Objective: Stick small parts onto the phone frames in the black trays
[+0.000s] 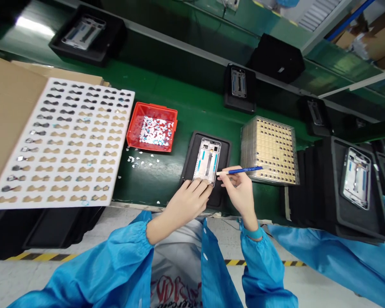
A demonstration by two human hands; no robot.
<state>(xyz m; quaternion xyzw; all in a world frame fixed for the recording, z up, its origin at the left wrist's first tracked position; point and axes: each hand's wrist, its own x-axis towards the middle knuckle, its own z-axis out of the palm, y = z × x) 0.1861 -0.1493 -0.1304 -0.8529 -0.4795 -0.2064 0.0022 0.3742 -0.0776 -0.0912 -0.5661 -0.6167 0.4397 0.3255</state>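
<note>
Both hands work at the near end of the frame [207,160], which lies in a black tray [224,145] on the green bench [167,171], just beyond my fingers. My left hand [188,197] is flat and open, its fingertips pressing the frame's near edge. My right hand [240,190] is curled shut around a blue pen [244,170], whose tip points left at the frame's near right corner. The frame's long axis runs away from me. A red bin [137,128] sits left; a stack of clear trays [269,149] stands close on the right, so room there is tight.
</note>
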